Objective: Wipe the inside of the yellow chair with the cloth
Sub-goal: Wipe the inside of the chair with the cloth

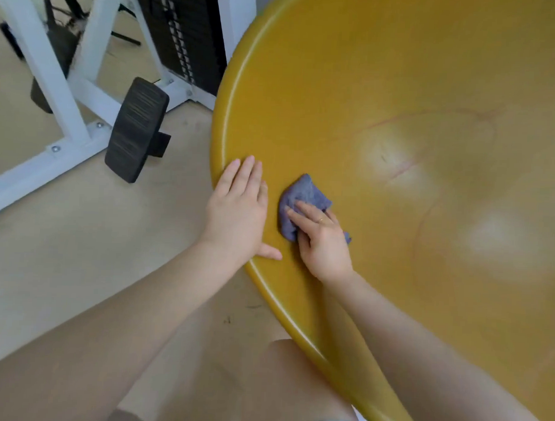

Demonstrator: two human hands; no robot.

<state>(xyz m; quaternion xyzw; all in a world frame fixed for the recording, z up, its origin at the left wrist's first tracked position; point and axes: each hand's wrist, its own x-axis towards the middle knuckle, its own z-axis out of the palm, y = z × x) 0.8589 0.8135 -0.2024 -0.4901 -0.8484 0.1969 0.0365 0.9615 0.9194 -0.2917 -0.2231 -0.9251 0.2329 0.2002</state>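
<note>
The yellow chair (400,73) is a large round bowl-shaped shell that fills the right of the view, its rim curving down the middle. My left hand (238,212) rests flat on the rim at the left side, fingers straight and thumb spread. Just right of it, my right hand (320,240) presses a crumpled purple cloth (305,192) against the inner surface near the rim. The fingers lie over the cloth, with a ring on one of them, and part of the cloth sticks out beyond the fingertips.
A white metal exercise frame (42,60) with a black ribbed foot pedal (136,128) and a black weight stack (181,33) stands on the pale wooden floor (79,250) to the left. My knee (295,384) is just below the chair's rim.
</note>
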